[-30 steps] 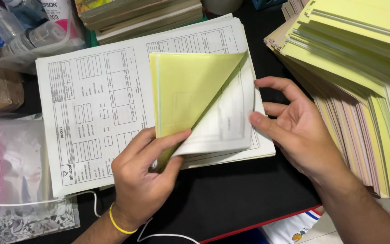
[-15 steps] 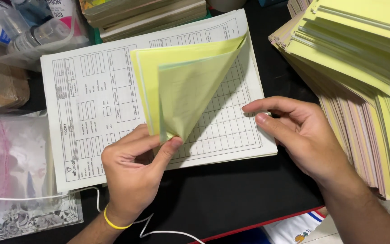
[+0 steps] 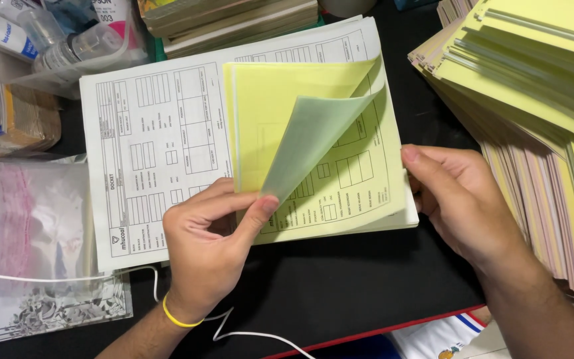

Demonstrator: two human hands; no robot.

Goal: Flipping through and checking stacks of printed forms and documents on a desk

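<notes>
Right now left hand [image 3: 210, 242] pinches the near corner of a pale green sheet [image 3: 310, 143], curling it up off the yellow printed form [image 3: 360, 186] below, prob to separate the layers. Right hand [image 3: 463, 206] w/ fingers loosely bent steadies the pad's right edge. White form pad [image 3: 147, 133] lies centre; yellow stack [image 3: 533, 86] right, clear bag [image 3: 24, 213] left, bottles [image 3: 41, 36] far left

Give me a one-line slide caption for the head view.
Left hand pinches a folded-back yellow carbon sheet over a stack of printed paper forms, while the right hand steadies its edge.
</notes>
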